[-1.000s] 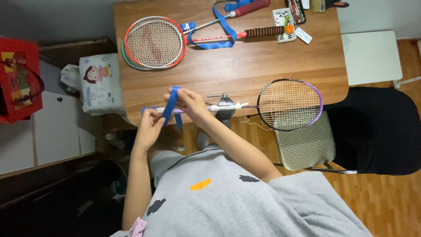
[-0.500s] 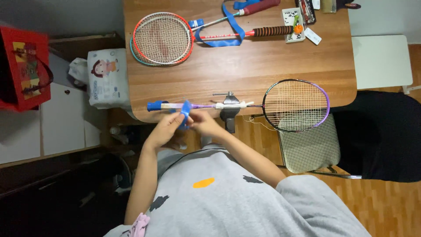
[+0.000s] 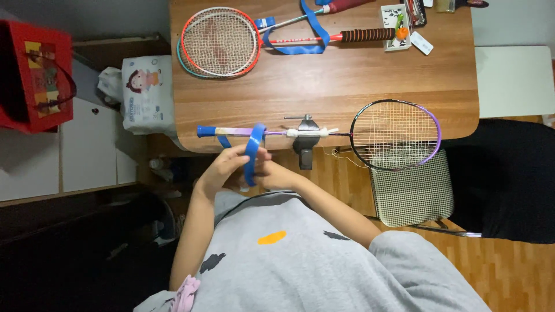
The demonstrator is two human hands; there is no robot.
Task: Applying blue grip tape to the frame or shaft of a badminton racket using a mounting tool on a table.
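Note:
A purple-rimmed badminton racket [image 3: 399, 133] lies along the near edge of the wooden table [image 3: 347, 81], its shaft held in a small grey clamp [image 3: 305, 144]. Its handle [image 3: 231, 132] points left and is partly wrapped in blue grip tape. A loop of that blue tape [image 3: 253, 151] arches from the handle down to my hands. My left hand [image 3: 222, 170] and my right hand [image 3: 272, 173] meet just below the handle, both pinching the tape strip.
Two red-and-white rackets [image 3: 222, 40] and a loose blue tape strip [image 3: 306, 34] lie at the table's far side, with small packets [image 3: 399, 20] at the far right. A mesh-seat chair [image 3: 413, 185] stands right, a white printed package [image 3: 147, 95] and red bag [image 3: 34, 72] left.
My hands have dropped from the handle to just below the table edge, pulling the blue tape down into a loop. The view has shifted so the table sits further right.

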